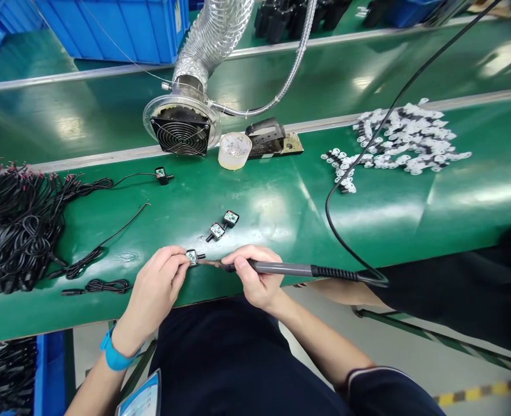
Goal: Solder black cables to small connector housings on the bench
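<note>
My left hand (pixel 157 286) pinches a small black part with a green face (pixel 191 257) at the green table's near edge. My right hand (pixel 255 277) is wrapped round a soldering iron (pixel 290 268), whose tip touches that part. The iron's black cable (pixel 346 173) loops away across the table. Two more small parts (pixel 223 225) lie just beyond my hands. A blue band sits on my left wrist.
A bundle of black wires (pixel 17 225) lies at the left, with loose wires (pixel 99 248) nearer. A fume fan on a hose (pixel 181 124), a small pot (pixel 234 150) and an iron stand (pixel 272 138) are at the back. White-and-black parts (pixel 406 144) are heaped at right.
</note>
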{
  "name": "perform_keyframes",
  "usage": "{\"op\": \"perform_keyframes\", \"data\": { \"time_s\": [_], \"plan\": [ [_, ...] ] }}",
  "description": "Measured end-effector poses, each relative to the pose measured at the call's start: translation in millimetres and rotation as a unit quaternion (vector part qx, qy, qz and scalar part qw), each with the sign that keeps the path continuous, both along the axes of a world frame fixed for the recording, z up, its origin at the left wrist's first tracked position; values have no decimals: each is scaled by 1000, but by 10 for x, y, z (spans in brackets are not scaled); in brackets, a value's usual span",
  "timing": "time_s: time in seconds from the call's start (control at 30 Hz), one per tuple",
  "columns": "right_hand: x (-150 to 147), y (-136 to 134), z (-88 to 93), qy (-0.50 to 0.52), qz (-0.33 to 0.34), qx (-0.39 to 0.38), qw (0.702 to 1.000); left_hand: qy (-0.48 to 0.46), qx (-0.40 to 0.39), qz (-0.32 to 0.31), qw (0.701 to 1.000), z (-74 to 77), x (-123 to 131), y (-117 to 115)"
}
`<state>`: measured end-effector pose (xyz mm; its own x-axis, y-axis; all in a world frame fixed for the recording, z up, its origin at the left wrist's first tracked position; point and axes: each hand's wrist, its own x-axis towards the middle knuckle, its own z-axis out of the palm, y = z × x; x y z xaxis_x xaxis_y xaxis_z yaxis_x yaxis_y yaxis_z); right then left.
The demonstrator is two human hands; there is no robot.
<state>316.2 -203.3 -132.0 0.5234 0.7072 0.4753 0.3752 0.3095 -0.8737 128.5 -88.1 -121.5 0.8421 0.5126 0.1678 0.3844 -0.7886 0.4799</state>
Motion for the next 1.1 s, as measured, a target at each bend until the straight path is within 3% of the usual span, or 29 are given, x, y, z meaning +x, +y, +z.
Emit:
{"op": "perform_keyframes", "data": {
  "time_s": [0.53, 1.1],
  "plan": [
    [-8, 85, -15, -12, 27, -42, 999, 14, -16, -16, 1000, 52, 39, 19],
    [-7, 83, 14, -18, 29, -31, 999, 36, -20, -33, 999, 94, 50, 32]
  ]
}}
